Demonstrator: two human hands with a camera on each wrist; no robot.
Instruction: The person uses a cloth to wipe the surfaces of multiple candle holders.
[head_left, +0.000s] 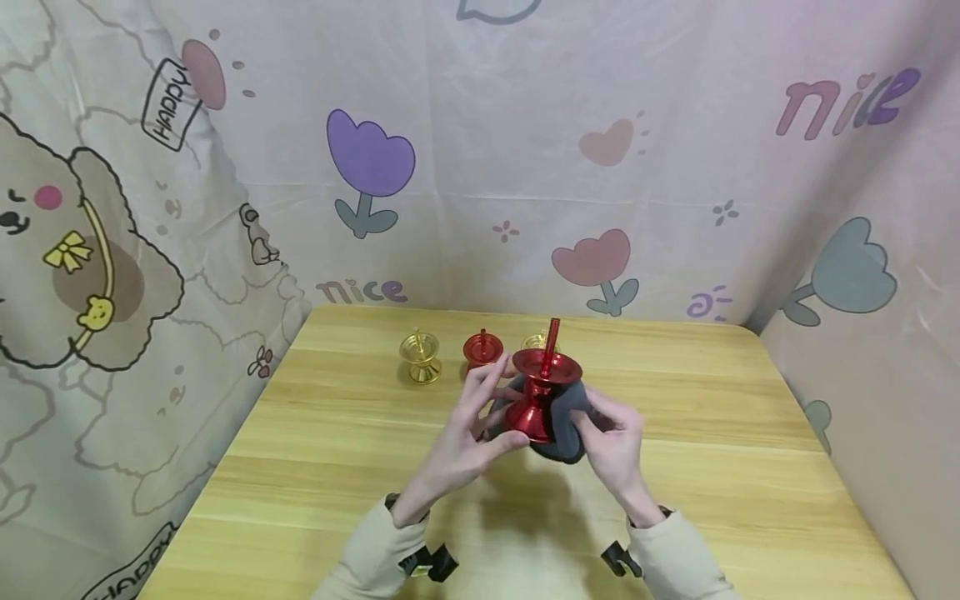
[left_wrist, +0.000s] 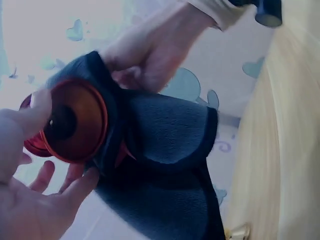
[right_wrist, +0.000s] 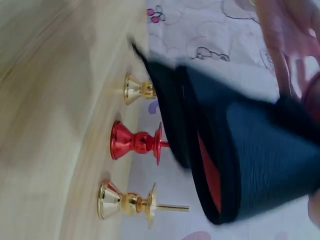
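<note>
A shiny red candlestick (head_left: 534, 408) with a tall spike is held up above the table, slightly tilted. My left hand (head_left: 461, 433) grips it around the base, thumb at the front rim and fingers behind. In the left wrist view the hollow underside of the base (left_wrist: 92, 122) faces the camera. My right hand (head_left: 617, 446) pinches a dark grey cloth (head_left: 568, 417) with black edging, folded against the candlestick's right side. The cloth (right_wrist: 272, 150) hangs in loose folds in the right wrist view, showing a bit of red lining, and hides much of the candlestick.
Behind the hands, a gold candlestick (head_left: 423, 358), a smaller-looking red candlestick (head_left: 482, 347) and another gold candlestick (right_wrist: 120, 202) stand in a row on the wooden table (head_left: 322, 467). Printed fabric (head_left: 480, 150) hangs around the table's back and sides.
</note>
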